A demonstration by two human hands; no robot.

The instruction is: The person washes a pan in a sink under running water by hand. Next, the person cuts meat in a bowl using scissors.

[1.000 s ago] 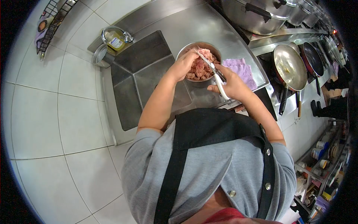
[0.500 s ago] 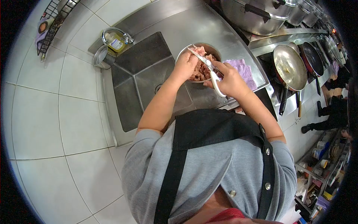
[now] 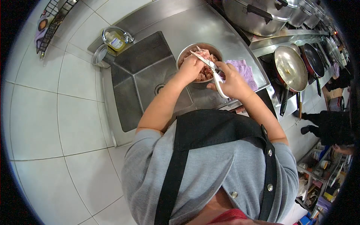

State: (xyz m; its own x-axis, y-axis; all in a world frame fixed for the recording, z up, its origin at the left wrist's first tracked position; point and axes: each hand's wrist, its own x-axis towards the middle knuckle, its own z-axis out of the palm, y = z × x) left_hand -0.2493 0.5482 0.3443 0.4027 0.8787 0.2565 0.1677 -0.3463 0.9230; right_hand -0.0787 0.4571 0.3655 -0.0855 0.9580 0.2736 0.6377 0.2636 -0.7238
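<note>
A round metal pot (image 3: 180, 56) filled with cut pieces of raw meat (image 3: 205, 74) stands on the steel counter beside the sink. My right hand (image 3: 233, 83) grips white-handled kitchen scissors (image 3: 218, 87) over the pot's right side. Their blades point up and left across the meat, slightly apart. At the pot's left side, my left hand (image 3: 192, 68) is closed on a piece of raw meat right by the blades; its fingertips are partly hidden. A purple cloth (image 3: 243, 73) lies behind my right hand, touching the counter next to the pot.
Left of the pot is the sink basin (image 3: 127, 93), with a faucet (image 3: 128, 38), a yellow liquid bottle (image 3: 116, 43) and a metal cup (image 3: 102, 56). Frying pans (image 3: 290, 67) rest on the stove at right, near a large pot (image 3: 255, 17). Another person (image 3: 330, 125) stands beyond.
My left hand has shifted slightly, and the meat by the blades sits differently. The scissors stay in my right hand with little movement. The other person at far right has stepped further into view.
</note>
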